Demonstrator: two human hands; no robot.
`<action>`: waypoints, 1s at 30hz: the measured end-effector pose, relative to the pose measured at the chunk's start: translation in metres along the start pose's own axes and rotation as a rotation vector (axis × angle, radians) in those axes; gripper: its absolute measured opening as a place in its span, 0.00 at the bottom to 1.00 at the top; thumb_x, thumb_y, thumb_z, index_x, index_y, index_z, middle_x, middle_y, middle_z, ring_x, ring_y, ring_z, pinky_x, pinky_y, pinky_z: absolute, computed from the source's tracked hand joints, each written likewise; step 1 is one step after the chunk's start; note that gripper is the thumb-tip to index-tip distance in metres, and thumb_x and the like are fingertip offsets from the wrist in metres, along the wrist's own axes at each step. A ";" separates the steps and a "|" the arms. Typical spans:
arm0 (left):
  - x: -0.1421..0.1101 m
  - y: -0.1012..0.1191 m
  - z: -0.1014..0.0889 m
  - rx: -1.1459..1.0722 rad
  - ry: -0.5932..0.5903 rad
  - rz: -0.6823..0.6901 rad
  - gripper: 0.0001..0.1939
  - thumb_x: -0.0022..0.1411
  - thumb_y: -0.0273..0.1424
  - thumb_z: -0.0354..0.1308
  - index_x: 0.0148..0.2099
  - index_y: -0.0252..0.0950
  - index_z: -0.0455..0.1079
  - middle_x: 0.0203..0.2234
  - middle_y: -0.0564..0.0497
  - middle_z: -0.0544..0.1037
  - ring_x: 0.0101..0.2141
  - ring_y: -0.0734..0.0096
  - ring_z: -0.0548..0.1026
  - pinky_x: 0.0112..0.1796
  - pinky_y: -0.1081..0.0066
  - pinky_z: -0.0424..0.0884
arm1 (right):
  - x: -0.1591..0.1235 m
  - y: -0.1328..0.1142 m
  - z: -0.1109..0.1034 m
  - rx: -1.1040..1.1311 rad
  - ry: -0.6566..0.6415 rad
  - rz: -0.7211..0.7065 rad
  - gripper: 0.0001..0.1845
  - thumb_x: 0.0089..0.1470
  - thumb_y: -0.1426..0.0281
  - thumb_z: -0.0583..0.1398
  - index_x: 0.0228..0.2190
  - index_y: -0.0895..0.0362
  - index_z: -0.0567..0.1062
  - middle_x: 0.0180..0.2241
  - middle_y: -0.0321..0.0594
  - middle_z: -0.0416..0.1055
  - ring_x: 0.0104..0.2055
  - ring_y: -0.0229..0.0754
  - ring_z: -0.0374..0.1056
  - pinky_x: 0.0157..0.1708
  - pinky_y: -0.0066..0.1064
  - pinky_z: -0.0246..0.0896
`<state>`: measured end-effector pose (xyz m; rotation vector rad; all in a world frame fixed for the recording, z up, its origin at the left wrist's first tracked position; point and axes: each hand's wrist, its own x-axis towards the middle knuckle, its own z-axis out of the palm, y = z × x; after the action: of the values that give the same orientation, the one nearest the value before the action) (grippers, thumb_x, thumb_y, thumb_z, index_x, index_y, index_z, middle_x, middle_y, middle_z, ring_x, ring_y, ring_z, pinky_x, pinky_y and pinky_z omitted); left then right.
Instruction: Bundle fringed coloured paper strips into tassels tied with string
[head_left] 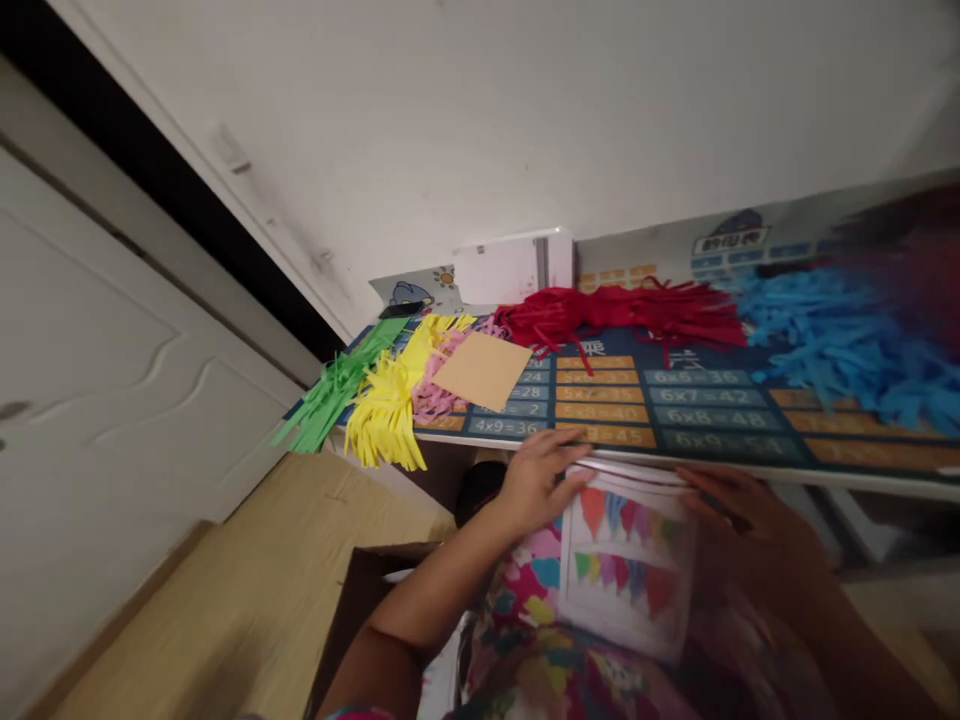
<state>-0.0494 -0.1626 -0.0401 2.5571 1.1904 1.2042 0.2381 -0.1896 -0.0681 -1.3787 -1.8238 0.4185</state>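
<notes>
A white stack of sheets (630, 600) printed with colourful bunting flags stands tilted between my lap and the table's front edge. Its top edge shows several layers. My left hand (536, 480) grips the upper left corner, the thumb on the front and the fingers by the table edge. At the upper right corner my right hand (742, 520) holds the sheets too, partly blurred and in shadow. Just beyond my left hand, a tan paper square (484, 370) lies on a pink fringed paper strip (439, 385).
Yellow (390, 420), green (330, 390), red (615, 312) and blue fringed paper (847, 335) lie along the table (720, 415), which has a multiplication chart. A white box-like object (514, 268) stands against the wall. An open cardboard box (360, 590) sits below, left.
</notes>
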 end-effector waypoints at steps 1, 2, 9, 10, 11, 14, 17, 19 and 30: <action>-0.001 -0.012 -0.008 0.061 0.091 -0.071 0.16 0.69 0.39 0.57 0.53 0.38 0.75 0.53 0.41 0.78 0.52 0.60 0.76 0.53 0.59 0.72 | 0.000 0.002 0.000 -0.020 0.029 -0.012 0.20 0.59 0.53 0.58 0.45 0.50 0.80 0.48 0.44 0.77 0.49 0.56 0.75 0.47 0.47 0.73; -0.002 -0.026 -0.019 0.154 0.190 -0.157 0.15 0.69 0.38 0.57 0.53 0.38 0.76 0.52 0.41 0.78 0.53 0.60 0.75 0.54 0.58 0.71 | -0.001 0.002 -0.001 -0.040 0.055 -0.017 0.22 0.58 0.52 0.58 0.46 0.50 0.79 0.49 0.45 0.77 0.50 0.57 0.74 0.47 0.49 0.72; 0.024 -0.116 -0.105 0.813 0.149 -0.976 0.22 0.67 0.42 0.54 0.55 0.35 0.74 0.52 0.37 0.75 0.54 0.46 0.67 0.52 0.52 0.62 | -0.015 -0.026 -0.004 -0.123 0.081 -0.122 0.18 0.59 0.55 0.57 0.45 0.48 0.78 0.50 0.45 0.76 0.51 0.58 0.73 0.49 0.51 0.71; 0.029 -0.123 -0.109 0.812 0.123 -0.982 0.22 0.65 0.44 0.55 0.52 0.34 0.76 0.51 0.36 0.75 0.53 0.45 0.67 0.52 0.52 0.61 | -0.016 -0.028 -0.001 -0.110 0.071 -0.161 0.17 0.59 0.55 0.58 0.44 0.49 0.79 0.48 0.44 0.77 0.50 0.56 0.74 0.49 0.49 0.72; 0.033 -0.128 -0.110 0.805 0.110 -0.977 0.22 0.63 0.45 0.57 0.49 0.34 0.78 0.49 0.36 0.76 0.53 0.45 0.67 0.52 0.52 0.61 | -0.017 -0.029 0.004 -0.098 0.065 -0.195 0.18 0.59 0.55 0.58 0.43 0.50 0.80 0.48 0.43 0.78 0.49 0.55 0.75 0.48 0.46 0.72; 0.040 -0.137 -0.106 0.786 0.069 -0.987 0.18 0.59 0.42 0.62 0.43 0.34 0.80 0.47 0.37 0.76 0.51 0.47 0.68 0.50 0.55 0.61 | -0.021 -0.027 0.016 -0.096 0.081 -0.251 0.20 0.61 0.54 0.55 0.42 0.51 0.81 0.47 0.43 0.79 0.48 0.53 0.76 0.48 0.45 0.72; 0.038 -0.138 -0.100 0.763 0.070 -0.998 0.14 0.61 0.40 0.59 0.43 0.37 0.80 0.46 0.40 0.76 0.50 0.51 0.68 0.49 0.57 0.62 | -0.026 -0.021 0.022 -0.111 0.067 -0.255 0.21 0.60 0.53 0.55 0.41 0.51 0.82 0.45 0.42 0.80 0.46 0.51 0.77 0.46 0.43 0.73; 0.037 -0.137 -0.098 0.761 0.087 -0.991 0.18 0.64 0.43 0.57 0.46 0.37 0.79 0.49 0.39 0.74 0.53 0.50 0.66 0.50 0.55 0.60 | -0.028 -0.017 0.022 -0.104 0.057 -0.235 0.21 0.60 0.53 0.55 0.40 0.51 0.82 0.45 0.41 0.80 0.45 0.50 0.77 0.43 0.40 0.74; 0.051 -0.116 -0.099 0.694 0.255 -0.801 0.08 0.63 0.38 0.62 0.41 0.42 0.79 0.57 0.47 0.74 0.61 0.52 0.63 0.57 0.52 0.57 | -0.028 -0.018 0.013 -0.154 -0.052 -0.385 0.17 0.61 0.59 0.56 0.40 0.50 0.83 0.43 0.37 0.81 0.42 0.46 0.79 0.37 0.32 0.76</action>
<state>-0.1684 -0.0711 0.0173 1.8314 2.7086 1.0183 0.2194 -0.2194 -0.0750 -1.0851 -2.1433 0.1153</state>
